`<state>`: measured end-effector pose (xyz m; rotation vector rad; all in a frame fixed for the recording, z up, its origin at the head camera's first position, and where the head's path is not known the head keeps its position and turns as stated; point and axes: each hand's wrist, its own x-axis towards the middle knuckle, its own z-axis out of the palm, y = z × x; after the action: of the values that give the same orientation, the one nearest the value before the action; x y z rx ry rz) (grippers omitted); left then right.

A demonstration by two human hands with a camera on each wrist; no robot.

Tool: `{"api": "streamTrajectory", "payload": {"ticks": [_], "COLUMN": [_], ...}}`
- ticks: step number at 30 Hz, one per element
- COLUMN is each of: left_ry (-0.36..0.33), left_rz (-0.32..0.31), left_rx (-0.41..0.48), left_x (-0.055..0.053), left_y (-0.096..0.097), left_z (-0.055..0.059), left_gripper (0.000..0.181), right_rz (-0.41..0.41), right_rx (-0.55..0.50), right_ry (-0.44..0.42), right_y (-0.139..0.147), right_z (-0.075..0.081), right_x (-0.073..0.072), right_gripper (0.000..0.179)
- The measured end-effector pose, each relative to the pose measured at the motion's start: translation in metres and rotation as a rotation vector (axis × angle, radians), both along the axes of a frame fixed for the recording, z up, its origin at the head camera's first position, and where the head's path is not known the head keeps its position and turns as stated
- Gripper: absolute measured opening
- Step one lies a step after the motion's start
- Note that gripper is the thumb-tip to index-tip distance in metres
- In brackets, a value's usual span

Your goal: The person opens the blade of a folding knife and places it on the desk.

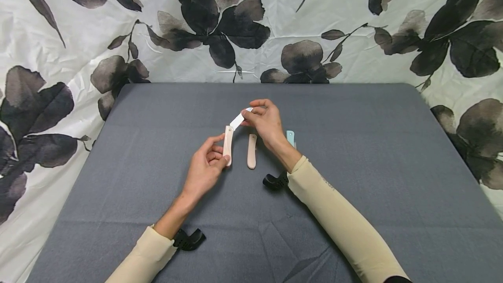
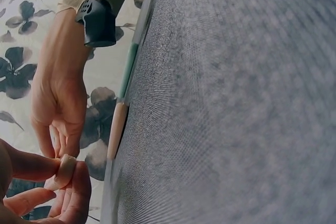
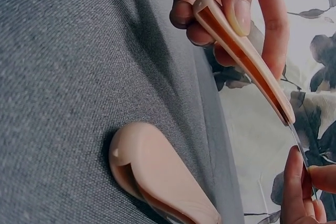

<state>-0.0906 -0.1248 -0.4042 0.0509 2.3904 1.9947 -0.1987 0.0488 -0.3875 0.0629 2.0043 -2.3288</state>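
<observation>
A folding knife with a pale pink handle (image 1: 228, 146) is partly unfolded above the table, its white blade (image 1: 237, 121) angled up and to the right. My left hand (image 1: 205, 167) grips the handle between thumb and fingers. With thumb and fingertips, my right hand (image 1: 266, 121) pinches the blade near its tip. In the right wrist view, the long slot of the held handle (image 3: 247, 59) faces the camera. Just right of it, a second pink folding knife (image 1: 252, 152) lies folded on the table. A light blue folding knife (image 1: 290, 137) lies partly hidden behind my right wrist.
A grey cloth (image 1: 157, 178) covers the table, wrinkled near the front. Behind the far edge hangs a white curtain (image 1: 275, 25) with dark flowers. Black wrist-worn devices (image 1: 190, 240) sit on both wrists over light sleeves (image 1: 334, 213).
</observation>
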Motion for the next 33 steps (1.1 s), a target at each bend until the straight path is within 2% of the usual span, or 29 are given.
{"api": "streamTrajectory", "payload": {"ticks": [4,11,21,33], "left_ry": [-0.006,-0.006,-0.008,-0.017], "left_rz": [-0.002,0.001,0.001,-0.006], "left_rx": [0.000,-0.006,-0.017,-0.065], "left_x": [0.0006,0.0010,0.0009,0.0021], "left_y": [0.0002,0.0001,-0.0006,-0.0014], "left_z": [-0.0014,-0.0036,-0.0064,-0.0071], "left_gripper": [0.059,0.059,0.058,0.057], "right_rz": [-0.012,-0.029,-0.042,-0.015], "right_rx": [-0.015,-0.046,-0.049,0.082], "right_ry": [-0.012,-0.022,-0.025,0.025], "right_y": [-0.0006,-0.0023,-0.0048,-0.0062], "right_z": [-0.0013,-0.0029,-0.0037,-0.0045], "right_x": [-0.0010,-0.0028,-0.0043,-0.0054], "right_gripper": [0.031,0.042,0.040,0.036]}}
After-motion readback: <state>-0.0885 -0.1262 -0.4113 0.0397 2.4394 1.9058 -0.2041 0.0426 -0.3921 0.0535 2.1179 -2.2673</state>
